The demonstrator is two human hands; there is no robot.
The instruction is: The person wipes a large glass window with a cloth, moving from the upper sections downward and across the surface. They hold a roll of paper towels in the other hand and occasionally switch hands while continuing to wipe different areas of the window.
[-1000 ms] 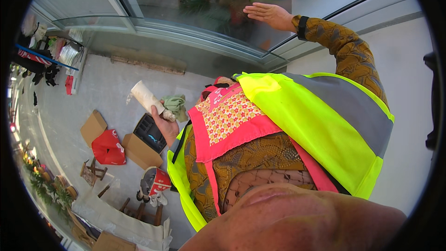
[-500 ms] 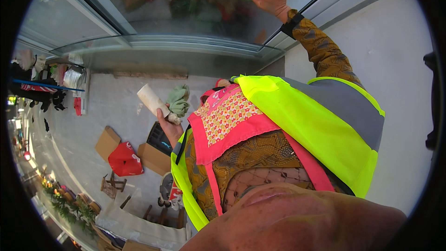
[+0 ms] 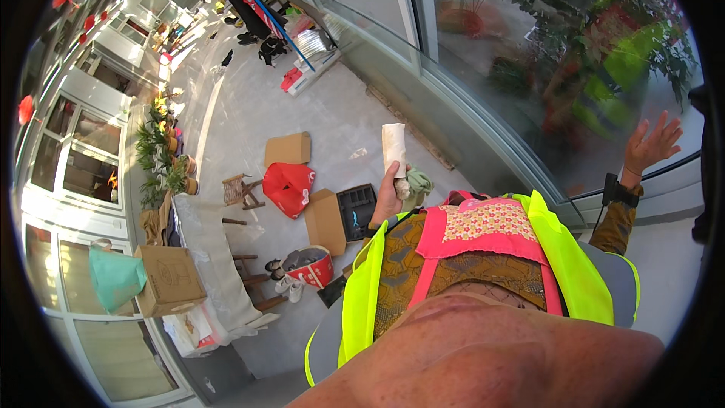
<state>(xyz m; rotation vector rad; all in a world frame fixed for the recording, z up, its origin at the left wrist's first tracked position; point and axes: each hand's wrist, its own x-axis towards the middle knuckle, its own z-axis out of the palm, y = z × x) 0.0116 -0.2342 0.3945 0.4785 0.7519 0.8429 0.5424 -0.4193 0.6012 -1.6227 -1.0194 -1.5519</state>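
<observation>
My left hand (image 3: pixel 387 196) is wrapped round an off-white cylinder (image 3: pixel 393 145), perhaps a roll or tube, standing nearly upright in the view. A crumpled pale green cloth (image 3: pixel 418 183) hangs right beside that hand; whether the fingers also grip it I cannot tell. Off to the right, my right hand (image 3: pixel 654 145) is raised with its fingers spread, nothing in it, in front of the glass window (image 3: pixel 513 38) near its lower frame. Whether the palm touches the pane is unclear. A black band (image 3: pixel 621 190) circles the right wrist.
A red bag (image 3: pixel 288 189), opened cardboard (image 3: pixel 325 221) and a black tray (image 3: pixel 357 210) lie on the grey floor. A covered table (image 3: pixel 215 257) bears a cardboard box (image 3: pixel 171 279). Potted plants (image 3: pixel 162 159) line the left. A blue pole (image 3: pixel 272 19) leans among piled items.
The view has swung left, bringing the table and courtyard in. My right hand stays spread by the window, now lower at the right side. My left hand keeps hold of the cylinder.
</observation>
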